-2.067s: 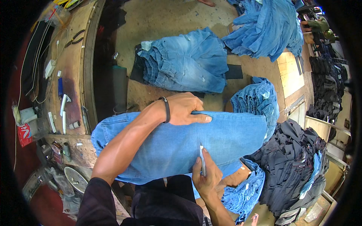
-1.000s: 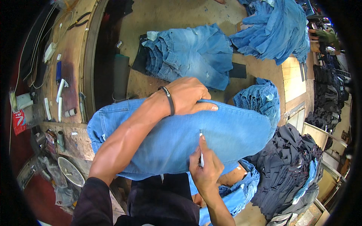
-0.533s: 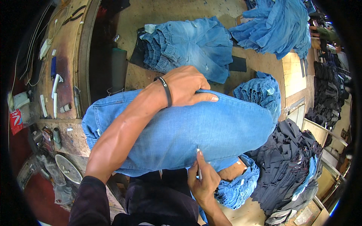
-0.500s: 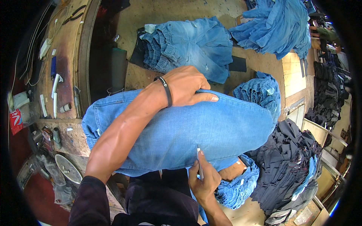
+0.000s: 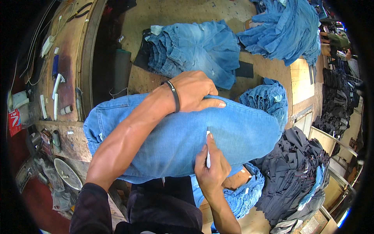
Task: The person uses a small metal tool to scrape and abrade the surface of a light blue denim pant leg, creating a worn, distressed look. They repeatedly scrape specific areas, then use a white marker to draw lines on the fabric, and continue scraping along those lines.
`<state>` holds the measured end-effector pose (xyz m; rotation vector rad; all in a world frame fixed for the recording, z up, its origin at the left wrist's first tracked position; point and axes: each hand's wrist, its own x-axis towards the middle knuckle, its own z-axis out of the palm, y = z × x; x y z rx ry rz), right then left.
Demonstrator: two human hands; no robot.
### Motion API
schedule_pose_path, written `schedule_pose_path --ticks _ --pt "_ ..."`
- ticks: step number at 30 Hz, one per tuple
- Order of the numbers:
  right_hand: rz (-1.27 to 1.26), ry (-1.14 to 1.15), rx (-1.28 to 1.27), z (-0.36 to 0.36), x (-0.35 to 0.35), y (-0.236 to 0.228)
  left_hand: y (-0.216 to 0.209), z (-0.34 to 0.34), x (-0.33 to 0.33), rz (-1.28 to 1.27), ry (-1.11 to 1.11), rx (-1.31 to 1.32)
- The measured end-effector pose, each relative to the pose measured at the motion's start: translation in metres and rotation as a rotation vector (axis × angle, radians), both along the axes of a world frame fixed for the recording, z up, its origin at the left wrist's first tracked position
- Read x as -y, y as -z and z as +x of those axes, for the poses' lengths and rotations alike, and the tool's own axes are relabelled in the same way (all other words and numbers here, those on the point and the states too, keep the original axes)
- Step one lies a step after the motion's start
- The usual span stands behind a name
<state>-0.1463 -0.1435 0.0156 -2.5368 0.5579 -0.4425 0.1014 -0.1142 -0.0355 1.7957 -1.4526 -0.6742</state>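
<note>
a person's left hand point(image 5: 193, 91) clamps the far edge of a piece of blue denim point(image 5: 167, 146), thumb pressed flat on top and fingers folded over the edge out of sight, while the right hand point(image 5: 213, 165) closes on a slim pale tool point(image 5: 208, 160), its tip set against the cloth to the right of the middle. the denim stretches from side to side in front of the person's dark clothes, the left forearm lying across it, a black band point(image 5: 176, 100) on the wrist. beyond the work, a heap of faded shorts point(image 5: 202, 50) lies over dark cloth point(image 5: 244, 70) on the floor, with a larger blue heap point(image 5: 282, 33) farther off to the right. a small blue stack point(image 5: 267, 97) sits just past the denim's right end, near a tall black pile point(image 5: 290, 171); another blue bundle point(image 5: 243, 197) lies beyond the right forearm. on the left, a worn wooden bench point(image 5: 70, 43) carries black-handled pliers point(image 5: 80, 11), a blue stick point(image 5: 55, 65) and white strips point(image 5: 55, 106), with a round dish point(image 5: 68, 173) below.
</note>
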Motion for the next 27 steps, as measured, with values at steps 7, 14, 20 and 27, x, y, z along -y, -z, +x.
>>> schedule_pose_path --ticks 7,14,20,27 --pt "0.08 0.013 -0.039 -0.041 -0.021 -0.016 -0.002 0.0 0.0 0.048 -0.003 -0.025" --pt "-0.015 0.031 0.083 -0.013 -0.002 0.007 -0.003 -0.001 0.001 0.036 -0.004 -0.029" --pt "-0.041 0.027 0.038 0.001 0.0 0.01 0.001 -0.001 0.0 0.003 -0.011 -0.013" --pt "0.102 0.018 -0.036 -0.037 -0.017 -0.014 0.0 -0.001 0.001 0.06 0.005 -0.041"
